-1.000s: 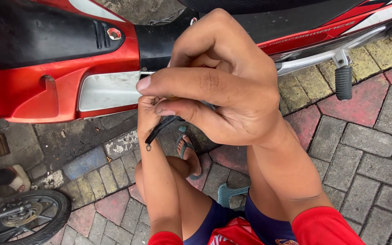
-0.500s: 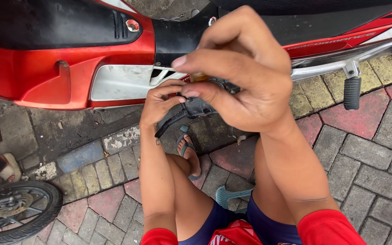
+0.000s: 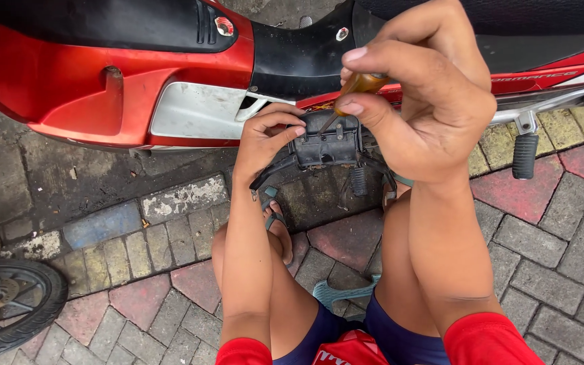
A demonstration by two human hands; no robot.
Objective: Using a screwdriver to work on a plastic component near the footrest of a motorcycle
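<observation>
The right hand has its grip closed on a screwdriver with an amber handle, thumb and forefinger pinching the handle while the other fingers curl behind it. The thin shaft slants down and to the left, with its tip on the top edge of a small black plastic part, a boxy piece with ribs and a curved arm running off to its lower left. The left hand has its grip closed on that same part, with the fingertips over its upper left corner and the thumb beneath.

Nearest the camera are the person's red sleeves, blue shorts and bare knees, one on each side of the forearms. Between the knees, a teal stool seat shows, and a sandalled foot rests on the paving stones, which are grey and dull red blocks.

At the lower left edge sits a tyre with a brake disc. Beyond the hands stands a red motorcycle with a black seat and a silver side panel. A black rubber footpeg juts from its frame at the right, and another hangs just under the held part.
</observation>
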